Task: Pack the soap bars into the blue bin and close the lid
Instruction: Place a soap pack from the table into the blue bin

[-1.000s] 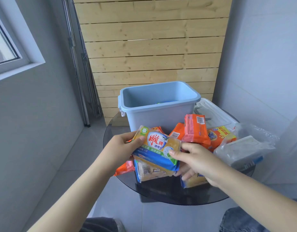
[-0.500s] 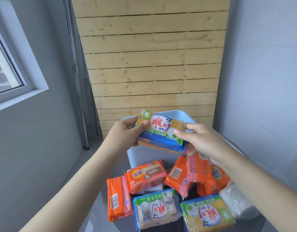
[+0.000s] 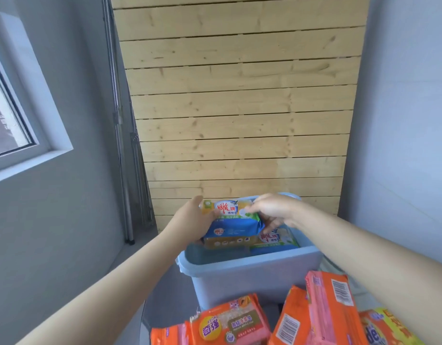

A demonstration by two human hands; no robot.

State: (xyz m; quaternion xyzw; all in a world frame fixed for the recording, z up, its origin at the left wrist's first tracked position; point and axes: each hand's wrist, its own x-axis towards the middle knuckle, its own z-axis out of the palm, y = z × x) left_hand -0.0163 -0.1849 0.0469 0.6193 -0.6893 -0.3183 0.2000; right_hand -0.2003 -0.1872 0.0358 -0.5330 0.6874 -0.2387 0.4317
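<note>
The blue bin (image 3: 242, 278) stands open on the table, just beyond a pile of soap packs. Over its mouth I hold a yellow, blue and green soap pack (image 3: 231, 221), tilted, its lower edge inside the rim. My left hand (image 3: 190, 221) grips its left end and my right hand (image 3: 272, 211) pinches its right end from above. Another soap pack of the same kind (image 3: 276, 240) lies inside the bin below it. Orange soap packs (image 3: 236, 322) lie in front of the bin. No lid is in view.
A tall orange pack (image 3: 330, 310) and a yellow-orange pack (image 3: 386, 329) sit at the lower right. A wooden slat wall (image 3: 237, 100) rises behind the bin. A window (image 3: 8, 115) is on the left wall, with metal poles (image 3: 120, 120) beside it.
Both hands carried the soap pack from the pile up and forward, then lowered it into the mouth of the bin. The view has tilted upward, cutting off most of the table.
</note>
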